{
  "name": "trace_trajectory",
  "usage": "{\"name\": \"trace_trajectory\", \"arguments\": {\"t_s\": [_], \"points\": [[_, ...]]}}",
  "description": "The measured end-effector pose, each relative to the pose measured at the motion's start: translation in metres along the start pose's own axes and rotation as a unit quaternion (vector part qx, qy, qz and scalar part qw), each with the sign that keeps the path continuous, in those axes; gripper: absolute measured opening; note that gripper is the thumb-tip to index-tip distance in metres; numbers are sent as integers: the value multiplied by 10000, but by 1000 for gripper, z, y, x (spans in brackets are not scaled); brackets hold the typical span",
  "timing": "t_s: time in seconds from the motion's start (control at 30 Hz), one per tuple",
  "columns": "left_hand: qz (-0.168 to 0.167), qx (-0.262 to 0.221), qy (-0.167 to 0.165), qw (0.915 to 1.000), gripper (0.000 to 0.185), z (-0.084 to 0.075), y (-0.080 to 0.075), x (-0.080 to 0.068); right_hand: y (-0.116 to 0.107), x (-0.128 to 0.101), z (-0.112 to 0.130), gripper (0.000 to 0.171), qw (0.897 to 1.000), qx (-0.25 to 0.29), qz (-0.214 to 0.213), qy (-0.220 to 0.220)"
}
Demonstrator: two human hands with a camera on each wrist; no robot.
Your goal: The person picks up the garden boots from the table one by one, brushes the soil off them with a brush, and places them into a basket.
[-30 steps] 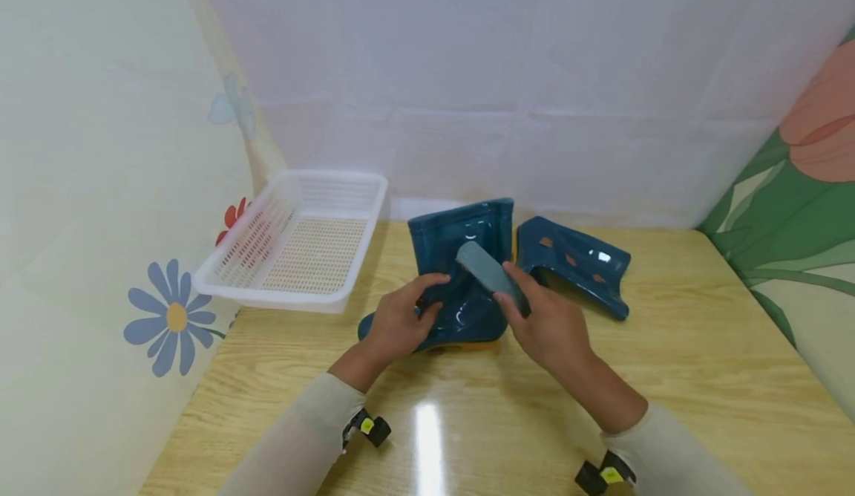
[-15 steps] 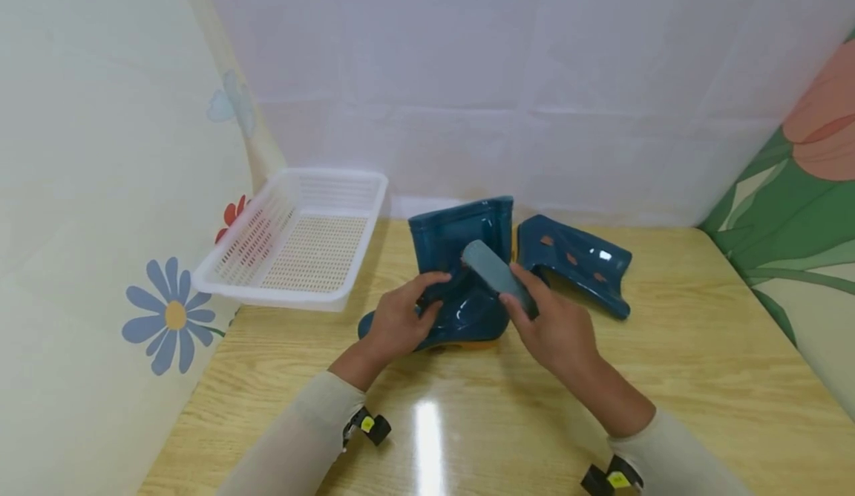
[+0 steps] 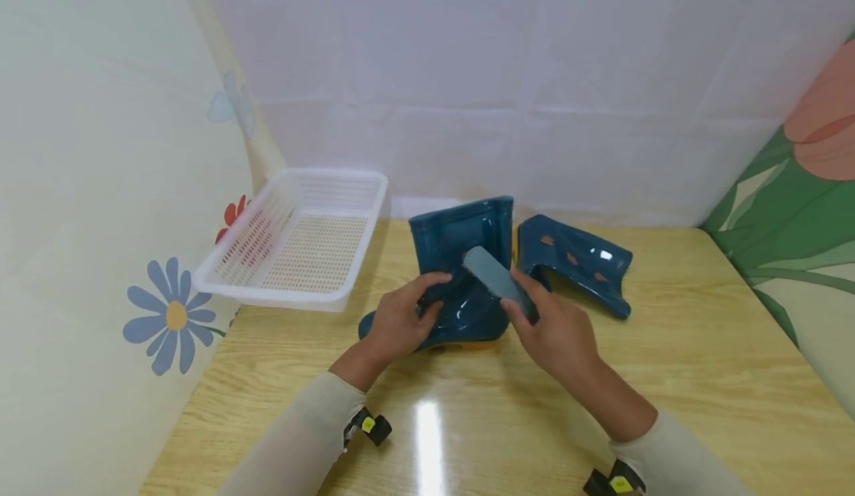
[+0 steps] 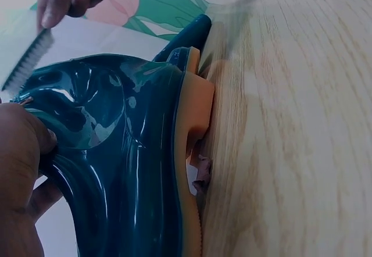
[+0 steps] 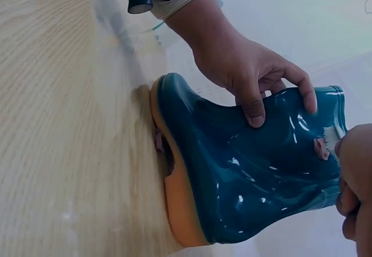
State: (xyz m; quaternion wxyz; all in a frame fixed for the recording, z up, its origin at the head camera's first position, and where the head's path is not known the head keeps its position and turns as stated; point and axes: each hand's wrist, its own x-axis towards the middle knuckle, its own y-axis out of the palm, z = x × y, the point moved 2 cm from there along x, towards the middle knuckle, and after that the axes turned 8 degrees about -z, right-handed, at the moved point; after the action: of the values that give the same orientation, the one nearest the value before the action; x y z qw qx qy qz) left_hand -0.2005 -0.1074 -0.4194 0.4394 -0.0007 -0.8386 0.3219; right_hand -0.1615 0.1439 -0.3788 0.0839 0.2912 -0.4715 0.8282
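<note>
A dark teal rain boot (image 3: pixel 461 240) with an orange sole stands upright on the table, toe to the left. My left hand (image 3: pixel 401 316) grips its ankle from the front, thumb and fingers on the rubber. In my right hand (image 3: pixel 554 325) is a grey-backed scrub brush (image 3: pixel 497 277), held at the boot's shaft. White bristles of the brush (image 5: pixel 333 136) face the boot beside a brown patch (image 5: pixel 321 148) in the right wrist view. A second teal boot (image 3: pixel 577 258) lies on its side to the right, with several brown patches on its shaft.
At the back left sits a white plastic basket (image 3: pixel 361 262) with perforated walls. Brown bits (image 4: pixel 203 172) show under the held boot's sole in the left wrist view. A white-covered wall (image 3: pixel 454 154) closes off the wooden table's (image 3: pixel 521 422) back.
My right hand has shifted slightly to the right with the brush, and the brush's far end has then dipped a little. The left hand and both boots have stayed put.
</note>
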Motion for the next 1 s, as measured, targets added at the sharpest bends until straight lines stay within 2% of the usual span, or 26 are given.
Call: {"name": "trace_trajectory", "arguments": {"t_s": [0.1,0.2,0.4,0.5,0.7,0.8,1.0], "points": [[2,21,-23,10000,52,0,-1,1,-2,5,3,53,9996,54,-223,-181],[13,51,-31,10000,51,-1,-2,1,-1,8,5,52,9993,41,-200,-324],[29,57,25,10000,51,-2,-1,1,0,2,1,51,9997,-33,231,16],[6,82,50,10000,52,-2,-2,2,-1,0,-1,52,9999,4,158,64],[-11,120,36,9999,52,-2,-2,1,-1,3,1,52,9994,118,-202,-271],[-34,112,61,9999,52,-2,-2,1,0,4,2,50,9994,117,-138,-300],[-71,103,146,9998,52,-2,-1,0,0,-3,-3,50,9999,26,101,-30]]}}
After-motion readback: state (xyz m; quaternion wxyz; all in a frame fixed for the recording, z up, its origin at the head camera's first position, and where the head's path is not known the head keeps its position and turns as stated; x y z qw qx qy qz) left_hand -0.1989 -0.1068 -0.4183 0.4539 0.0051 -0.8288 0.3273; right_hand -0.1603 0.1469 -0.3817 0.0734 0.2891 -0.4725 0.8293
